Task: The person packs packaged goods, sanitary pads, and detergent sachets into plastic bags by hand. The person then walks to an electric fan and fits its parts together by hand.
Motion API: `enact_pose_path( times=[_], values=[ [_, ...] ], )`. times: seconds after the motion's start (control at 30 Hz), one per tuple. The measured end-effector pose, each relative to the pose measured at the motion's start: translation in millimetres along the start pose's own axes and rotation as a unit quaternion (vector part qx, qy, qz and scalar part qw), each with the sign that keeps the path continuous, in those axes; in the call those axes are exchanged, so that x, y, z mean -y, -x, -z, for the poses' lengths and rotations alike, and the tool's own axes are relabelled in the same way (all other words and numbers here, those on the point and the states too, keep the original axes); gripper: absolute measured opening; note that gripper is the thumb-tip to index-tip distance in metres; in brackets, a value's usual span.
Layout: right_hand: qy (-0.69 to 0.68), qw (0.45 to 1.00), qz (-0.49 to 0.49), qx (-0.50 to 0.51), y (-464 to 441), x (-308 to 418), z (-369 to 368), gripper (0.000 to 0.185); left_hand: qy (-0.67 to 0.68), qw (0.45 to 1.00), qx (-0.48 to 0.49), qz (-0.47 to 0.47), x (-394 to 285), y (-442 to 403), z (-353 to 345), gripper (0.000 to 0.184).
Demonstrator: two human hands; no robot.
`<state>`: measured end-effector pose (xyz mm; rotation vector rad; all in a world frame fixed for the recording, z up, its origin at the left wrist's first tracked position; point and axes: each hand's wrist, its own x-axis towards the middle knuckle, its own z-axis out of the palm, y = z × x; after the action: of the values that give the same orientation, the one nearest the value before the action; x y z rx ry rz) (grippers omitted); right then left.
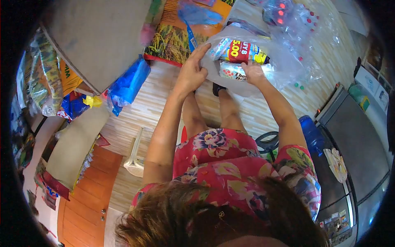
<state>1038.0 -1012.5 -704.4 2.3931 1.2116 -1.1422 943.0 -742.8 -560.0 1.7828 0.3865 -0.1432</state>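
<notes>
A clear plastic bag (242,87) stands with its mouth toward me, packed with printed packets. My left hand (192,69) grips the bag's left rim between thumb and fingers, with the index finger pointing up along the edge. Inside the bag, my right hand (254,72) has its fingers closed on the edge of a white packet (231,71) with red dots and dark lettering. Just above that lies a red and yellow packet (242,52) with a large price print. The right fingertips are partly hidden between the two packets.
An orange printed sack (166,41) and a blue plastic bag (199,14) lie beyond my left hand. More clear plastic (323,45) lies at the upper right. A blue bag (129,82) hangs at left, near a board (94,37). A dark refrigerator (356,127) stands at right.
</notes>
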Motion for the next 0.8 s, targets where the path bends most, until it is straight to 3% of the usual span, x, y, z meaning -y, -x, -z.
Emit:
enact_pose_path(
  times=[0.17,0.27,0.3,0.4,0.5,0.57,0.6,0.67,0.7,0.73,0.77,0.8],
  values=[
    [-0.098,0.985,-0.077,-0.118,44.0,-16.9,28.0,0.051,-0.017,0.999,0.036,0.025,-11.6,3.2,-7.8,0.068],
    [-0.319,0.916,-0.161,-0.183,70.4,-29.7,71.2,0.055,-0.07,0.997,0.02,0.032,-14.6,5.4,-11.6,0.066],
    [-0.413,0.871,-0.157,-0.216,77.8,-32.3,84.2,0.055,-0.085,0.996,0.01,0.035,-15.2,5.4,-13.6,0.066],
    [-0.653,0.694,-0.119,-0.279,96.9,-30.8,120.0,0.056,-0.238,0.963,-0.093,-0.086,-19.3,4.2,-21.3,0.065],
    [-0.803,0.519,-0.023,-0.292,109.9,0.6,151.8,0.059,-0.228,0.959,-0.111,-0.128,-47.0,0.9,-18.5,0.084],
    [-0.792,0.545,-0.039,-0.271,111.5,33.2,162.4,0.064,0.003,0.998,-0.015,-0.054,-65.3,-2.3,-14.6,0.1],
    [-0.787,0.558,-0.047,-0.26,111.5,50.9,165.7,0.066,0.119,0.992,0.035,-0.013,-69.7,-3.1,-14.9,0.108],
    [-0.718,0.624,0.038,-0.307,107.5,86.7,164.5,0.074,0.235,0.972,0.025,0.007,-51.7,-11.7,-18.0,0.113],
    [-0.74,0.59,0.064,-0.317,109.8,101.5,165.5,0.08,0.266,0.964,0.009,0.022,-41.1,-16.0,-8.3,0.112],
    [-0.765,0.561,0.124,-0.29,105.2,102.7,160.0,0.067,0.297,0.954,-0.007,0.037,-42.5,-19.9,4.1,0.111],
    [-0.842,0.468,0.147,-0.224,98.0,93.9,148.3,0.059,0.413,0.897,-0.019,0.153,-50.8,-11.6,19.1,0.103],
    [-0.903,0.365,0.166,-0.153,89.1,80.2,133.6,0.05,0.472,0.87,0.0,0.142,-26.8,-9.0,29.7,0.093]
  ],
)
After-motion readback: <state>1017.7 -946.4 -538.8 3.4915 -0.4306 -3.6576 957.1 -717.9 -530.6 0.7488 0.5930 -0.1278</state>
